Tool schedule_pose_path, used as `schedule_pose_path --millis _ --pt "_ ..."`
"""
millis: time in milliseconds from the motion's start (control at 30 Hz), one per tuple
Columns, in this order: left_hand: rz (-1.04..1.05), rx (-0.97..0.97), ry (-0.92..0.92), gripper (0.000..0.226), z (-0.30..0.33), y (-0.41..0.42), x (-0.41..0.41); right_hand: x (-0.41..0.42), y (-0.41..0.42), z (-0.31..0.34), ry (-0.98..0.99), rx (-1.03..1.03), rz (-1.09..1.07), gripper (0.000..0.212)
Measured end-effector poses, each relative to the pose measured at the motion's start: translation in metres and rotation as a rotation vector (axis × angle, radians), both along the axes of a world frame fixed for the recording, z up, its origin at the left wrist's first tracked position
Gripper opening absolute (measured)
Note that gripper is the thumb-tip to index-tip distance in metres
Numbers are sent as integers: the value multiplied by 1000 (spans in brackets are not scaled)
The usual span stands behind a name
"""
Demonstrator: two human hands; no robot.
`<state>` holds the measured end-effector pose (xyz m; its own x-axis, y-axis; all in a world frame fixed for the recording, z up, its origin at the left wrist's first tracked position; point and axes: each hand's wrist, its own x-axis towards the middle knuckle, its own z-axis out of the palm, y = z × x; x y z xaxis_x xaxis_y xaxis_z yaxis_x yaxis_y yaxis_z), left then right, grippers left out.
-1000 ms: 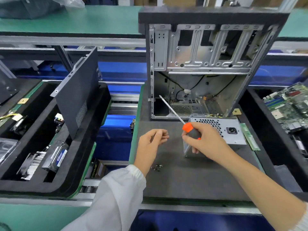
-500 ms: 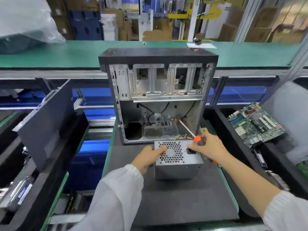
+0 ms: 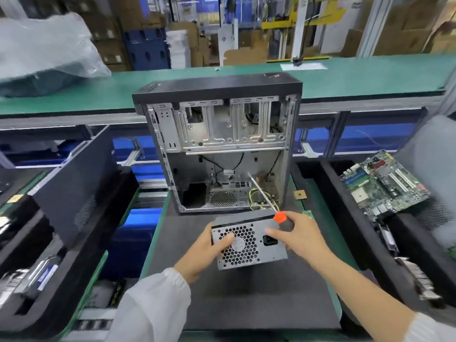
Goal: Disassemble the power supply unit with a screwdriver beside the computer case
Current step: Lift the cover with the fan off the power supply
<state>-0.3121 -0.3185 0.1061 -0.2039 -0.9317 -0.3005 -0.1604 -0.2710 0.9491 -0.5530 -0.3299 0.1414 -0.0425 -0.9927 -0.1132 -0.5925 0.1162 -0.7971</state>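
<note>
A grey metal power supply unit (image 3: 256,253) with a honeycomb fan grille is tilted up off the dark mat (image 3: 246,297), just in front of the open computer case (image 3: 222,149). My left hand (image 3: 204,253) grips its left side, thumb across the grille. My right hand (image 3: 301,238) holds an orange-handled screwdriver (image 3: 280,216) and touches the unit's right top corner. The shaft points up and back into the case. Yellow wires (image 3: 256,201) run from the unit into the case.
A detached dark side panel (image 3: 74,183) leans in the black tray at left. A motherboard (image 3: 385,183) lies in the black tray at right. A green bench (image 3: 370,75) runs behind the case, with a plastic-wrapped bundle (image 3: 47,55) on its left.
My left hand moved from empty above the mat onto the power supply and gripped it. Both hands tilted the unit up toward me. The camera view rose, showing the warehouse behind.
</note>
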Motion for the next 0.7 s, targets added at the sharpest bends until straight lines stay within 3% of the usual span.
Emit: schedule_pose_path --millis 100,367,567,700 --pt "-45 -141 -29 68 -13 14 -3 -4 28 -19 -73 -69 -28 57" --pt "-111 -294 -271 108 -45 45 -8 1 84 -68 -162 -112 -33 66" --pt "-164 -310 -265 111 -45 50 -11 -8 81 -73 -42 -110 9 61" --pt "-85 -136 -78 87 -28 46 -15 -18 72 -70 30 -110 169 61"
